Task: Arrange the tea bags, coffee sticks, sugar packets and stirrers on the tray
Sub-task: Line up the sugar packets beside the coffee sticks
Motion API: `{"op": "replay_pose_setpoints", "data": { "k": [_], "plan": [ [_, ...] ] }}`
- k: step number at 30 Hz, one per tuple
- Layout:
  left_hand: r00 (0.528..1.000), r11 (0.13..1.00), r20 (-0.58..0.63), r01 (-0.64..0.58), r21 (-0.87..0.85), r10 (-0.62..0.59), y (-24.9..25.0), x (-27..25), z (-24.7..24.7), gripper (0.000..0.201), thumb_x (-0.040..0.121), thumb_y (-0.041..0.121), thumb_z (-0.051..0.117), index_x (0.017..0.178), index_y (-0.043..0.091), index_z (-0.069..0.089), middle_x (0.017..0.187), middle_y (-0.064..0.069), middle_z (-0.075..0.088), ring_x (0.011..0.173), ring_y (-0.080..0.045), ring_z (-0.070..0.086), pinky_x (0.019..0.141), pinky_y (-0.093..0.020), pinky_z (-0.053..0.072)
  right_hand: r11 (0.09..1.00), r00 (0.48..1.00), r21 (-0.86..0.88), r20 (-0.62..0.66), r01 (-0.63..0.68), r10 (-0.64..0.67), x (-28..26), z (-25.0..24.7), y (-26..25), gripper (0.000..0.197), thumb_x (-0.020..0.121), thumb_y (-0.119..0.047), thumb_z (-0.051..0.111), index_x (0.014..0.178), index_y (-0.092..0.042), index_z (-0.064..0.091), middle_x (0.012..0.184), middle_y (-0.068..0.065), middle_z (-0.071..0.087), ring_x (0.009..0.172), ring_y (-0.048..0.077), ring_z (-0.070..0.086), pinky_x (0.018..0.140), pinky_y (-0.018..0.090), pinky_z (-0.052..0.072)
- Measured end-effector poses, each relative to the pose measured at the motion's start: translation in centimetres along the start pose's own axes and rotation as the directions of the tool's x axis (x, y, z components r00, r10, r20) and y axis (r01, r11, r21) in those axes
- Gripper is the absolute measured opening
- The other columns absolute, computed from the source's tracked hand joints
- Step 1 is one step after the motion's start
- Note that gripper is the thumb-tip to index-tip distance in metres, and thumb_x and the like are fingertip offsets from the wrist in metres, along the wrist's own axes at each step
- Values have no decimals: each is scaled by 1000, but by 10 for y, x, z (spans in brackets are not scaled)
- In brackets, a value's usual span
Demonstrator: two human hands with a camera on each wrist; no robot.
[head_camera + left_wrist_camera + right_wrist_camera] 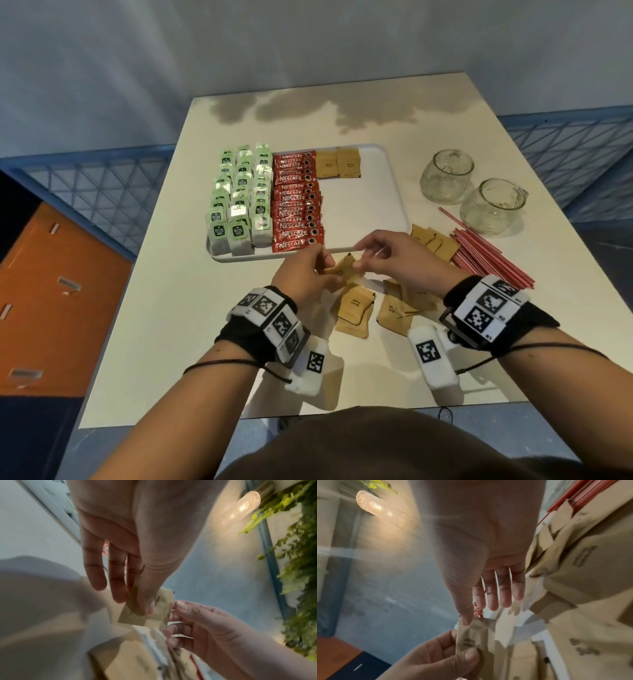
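Observation:
A brown sugar packet (342,266) is held just above the table, in front of the white tray's (363,205) near edge. My left hand (325,264) pinches its left side between thumb and fingers (118,588). My right hand (358,257) pinches its other end with thumb and forefinger; the right wrist view shows that packet (471,635) between both thumbs. On the tray lie columns of green tea bags (239,198), a row of red coffee sticks (296,202) and two sugar packets (337,162). Loose sugar packets (356,308) lie under my hands. Red-striped stirrers (489,260) lie to the right.
Two empty glass jars (445,176) stand on the table at the right, behind the stirrers. More sugar packets (433,240) lie beside the tray's near right corner. The tray's right half is bare. The cream table (164,325) ends near my body.

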State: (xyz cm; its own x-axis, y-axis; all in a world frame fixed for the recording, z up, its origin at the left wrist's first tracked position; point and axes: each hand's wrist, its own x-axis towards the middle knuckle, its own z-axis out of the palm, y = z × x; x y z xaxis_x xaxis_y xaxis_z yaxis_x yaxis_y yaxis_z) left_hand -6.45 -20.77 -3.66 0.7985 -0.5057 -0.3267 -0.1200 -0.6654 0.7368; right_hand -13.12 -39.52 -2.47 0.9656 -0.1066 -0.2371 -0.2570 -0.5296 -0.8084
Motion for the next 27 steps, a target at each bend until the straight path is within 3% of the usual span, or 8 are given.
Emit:
{"op": "replay_pose_setpoints", "data": {
  "k": [5, 9, 12, 15, 18, 21, 24, 27],
  "plan": [
    [993, 991, 110, -21, -130, 35, 7, -11, -4, 39, 76, 23, 81, 106, 21, 57, 94, -6, 69, 83, -23, 68, 77, -43, 55, 999, 997, -12, 69, 40, -39, -2, -1, -23, 12, 85, -28, 74, 90, -17, 73, 83, -2, 71, 82, 18, 66, 81, 37, 53],
    [971, 994, 236, -13, -110, 39, 6, -20, -4, 25, 88, 26, 69, 112, 20, 65, 90, 1, 70, 75, -16, 67, 61, -28, 56, 1000, 995, -1, 96, 26, -25, -4, 8, -29, 13, 83, -30, 76, 91, -19, 74, 86, -4, 72, 85, 14, 66, 82, 35, 54],
    [983, 991, 181, 31, -134, -6, -4, -24, -8, 12, 93, 27, 62, 102, 22, 70, 86, 3, 72, 73, -10, 68, 65, -23, 52, 993, 994, -101, 76, -67, 75, -7, 13, -25, 34, 75, -41, 81, 99, -22, 67, 95, -4, 67, 89, 15, 63, 81, 35, 53],
    [982, 932, 140, 165, -324, -126, -12, -24, -15, 13, 94, 12, 60, 104, 10, 68, 90, -4, 76, 79, -15, 73, 71, -25, 57, 931, 971, -340, 142, -135, 193, -10, 24, -21, 65, 65, -53, 84, 115, -23, 57, 111, -5, 57, 100, 15, 57, 85, 34, 52],
    [973, 846, 175, 218, -486, -150, -13, -24, -18, 16, 93, 2, 57, 107, -5, 61, 84, -11, 76, 73, -21, 73, 72, -29, 58, 861, 966, -492, 134, -129, 222, -8, 36, -17, 76, 60, -46, 89, 122, -24, 50, 117, -2, 51, 101, 16, 53, 77, 29, 46],
    [975, 841, 139, 222, -494, -176, -15, -23, -19, 16, 95, 3, 51, 108, -4, 58, 72, -8, 70, 61, -20, 67, 67, -29, 55, 854, 967, -500, 113, -143, 228, -4, 37, -17, 77, 58, -39, 92, 120, -22, 48, 110, -1, 56, 93, 17, 53, 66, 27, 40],
    [968, 832, 128, 252, -495, -217, -19, -23, -21, 16, 99, 11, 49, 106, 4, 62, 71, -7, 66, 58, -21, 61, 65, -31, 51, 871, 963, -458, 105, -176, 250, -4, 34, -21, 69, 61, -34, 92, 113, -20, 49, 97, -5, 56, 89, 15, 52, 61, 25, 37],
    [965, 820, 141, 262, -509, -221, -21, -26, -24, 23, 100, 23, 53, 94, 5, 66, 74, -7, 66, 57, -18, 60, 58, -27, 53, 906, 963, -377, 109, -190, 247, -2, 24, -25, 32, 78, -26, 81, 100, -17, 61, 90, -5, 63, 80, 12, 59, 64, 25, 46]
  ]
}}
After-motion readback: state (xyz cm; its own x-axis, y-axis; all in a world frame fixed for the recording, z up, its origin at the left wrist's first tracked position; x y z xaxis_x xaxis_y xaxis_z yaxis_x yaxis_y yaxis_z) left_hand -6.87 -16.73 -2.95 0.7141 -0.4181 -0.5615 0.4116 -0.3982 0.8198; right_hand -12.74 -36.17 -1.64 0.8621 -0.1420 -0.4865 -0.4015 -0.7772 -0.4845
